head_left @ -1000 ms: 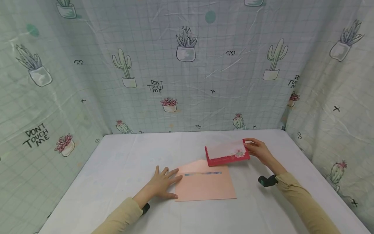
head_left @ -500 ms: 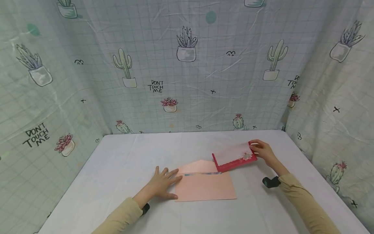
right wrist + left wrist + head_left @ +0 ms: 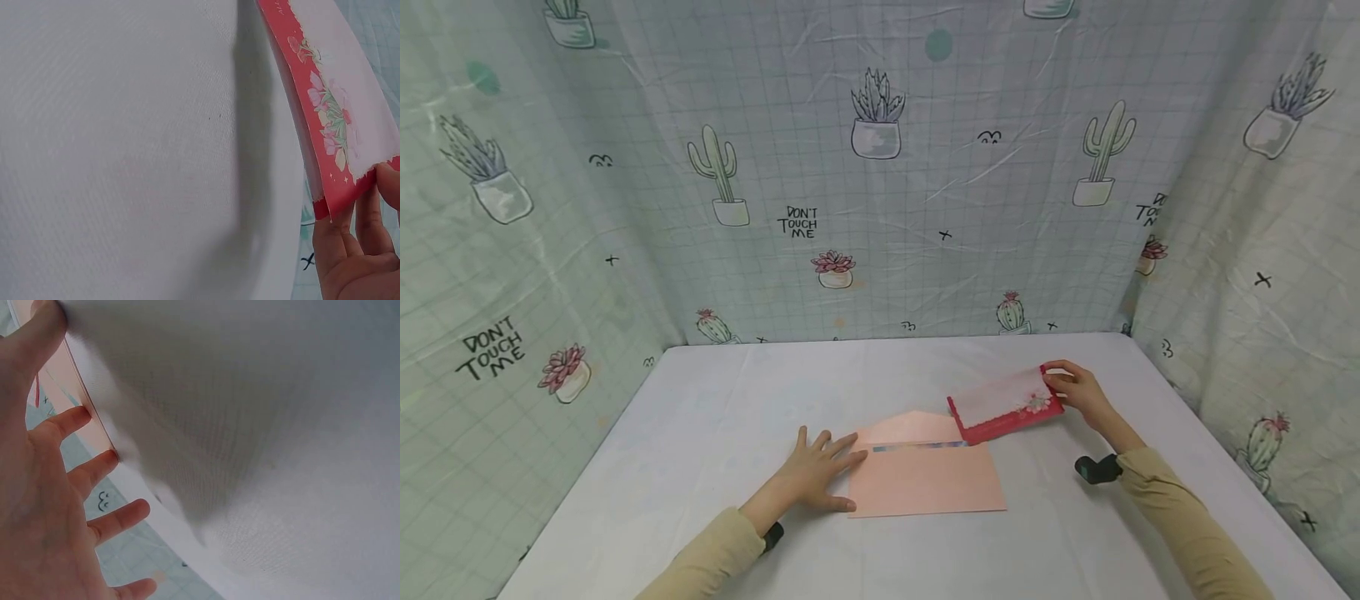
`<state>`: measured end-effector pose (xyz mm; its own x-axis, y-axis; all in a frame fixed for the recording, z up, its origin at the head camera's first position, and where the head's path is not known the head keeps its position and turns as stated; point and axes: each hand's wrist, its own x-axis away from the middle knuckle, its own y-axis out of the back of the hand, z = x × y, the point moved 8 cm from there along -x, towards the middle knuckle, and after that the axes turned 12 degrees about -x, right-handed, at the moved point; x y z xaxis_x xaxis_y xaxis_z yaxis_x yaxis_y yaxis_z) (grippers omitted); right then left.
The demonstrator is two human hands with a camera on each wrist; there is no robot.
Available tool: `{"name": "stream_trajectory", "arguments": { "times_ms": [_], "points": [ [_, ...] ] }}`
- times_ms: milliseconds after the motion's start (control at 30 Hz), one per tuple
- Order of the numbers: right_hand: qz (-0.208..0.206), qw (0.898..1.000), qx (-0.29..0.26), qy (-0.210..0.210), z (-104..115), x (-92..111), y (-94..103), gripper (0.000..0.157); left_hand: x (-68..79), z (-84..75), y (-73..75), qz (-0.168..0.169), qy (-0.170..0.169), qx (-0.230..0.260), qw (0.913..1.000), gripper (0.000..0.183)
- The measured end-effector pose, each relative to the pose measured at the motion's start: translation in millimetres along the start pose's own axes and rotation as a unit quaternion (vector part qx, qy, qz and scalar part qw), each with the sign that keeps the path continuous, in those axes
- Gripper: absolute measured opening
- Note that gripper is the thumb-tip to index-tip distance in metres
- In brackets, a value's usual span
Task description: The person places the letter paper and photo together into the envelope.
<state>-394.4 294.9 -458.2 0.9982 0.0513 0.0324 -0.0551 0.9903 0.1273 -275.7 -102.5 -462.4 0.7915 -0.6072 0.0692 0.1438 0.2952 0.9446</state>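
Observation:
A peach envelope point(image 3: 925, 483) lies flat on the white table, its pointed flap point(image 3: 913, 427) unfolded toward the back. My left hand point(image 3: 816, 475) has its fingers spread, with the thumb and fingertips point(image 3: 78, 417) at the envelope's left edge. In my right hand point(image 3: 1078, 393) is a red-bordered card point(image 3: 1000, 404) with a pale pink panel and printed flowers, pinched by its right end between thumb and fingers. It looks folded in two layers in the right wrist view. The card's left corner overlaps the envelope's flap and the right end of a bluish strip point(image 3: 917, 447) at the envelope's opening.
The table point(image 3: 737, 392) is covered in white cloth. Behind it and along both sides hangs a curtain point(image 3: 880, 250) printed with potted cacti and lettering. A dark camera mount point(image 3: 1097, 468) sits at the right wrist.
My right hand has carried the card a little to the right and nearer, and the card now slants with its left end lower. The left hand and envelope have stayed in place.

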Motion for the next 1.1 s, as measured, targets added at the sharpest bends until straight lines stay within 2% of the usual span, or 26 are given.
{"name": "stream_trajectory", "arguments": {
  "times_ms": [133,333,600,833,967,1100],
  "points": [
    [-0.020,1.000,-0.007,0.018,6,-2,-1.0,0.033,1.0,0.1,0.3,-0.001,-0.001,0.004,1.0000,0.076],
    [-0.029,0.999,-0.006,0.039,18,-1,-2.9,0.042,0.7,0.8,-0.1,0.002,0.003,0.007,1.0000,0.076],
    [0.020,0.999,-0.028,0.025,5,-5,-10.8,0.032,-0.3,0.2,-4.4,0.004,0.003,0.010,0.9999,0.077],
    [0.045,0.999,-0.011,0.025,2,-5,-22.7,0.038,-0.1,0.2,-4.9,0.006,0.002,0.007,1.0000,0.077],
    [0.063,0.997,0.001,0.047,6,-3,-31.4,0.038,-1.5,1.1,-4.8,0.009,0.005,-0.005,0.9999,0.078],
    [0.096,0.991,0.019,0.094,14,1,-43.1,0.034,-1.0,1.2,-4.9,0.013,0.007,-0.012,0.9998,0.078]
  ]
}}
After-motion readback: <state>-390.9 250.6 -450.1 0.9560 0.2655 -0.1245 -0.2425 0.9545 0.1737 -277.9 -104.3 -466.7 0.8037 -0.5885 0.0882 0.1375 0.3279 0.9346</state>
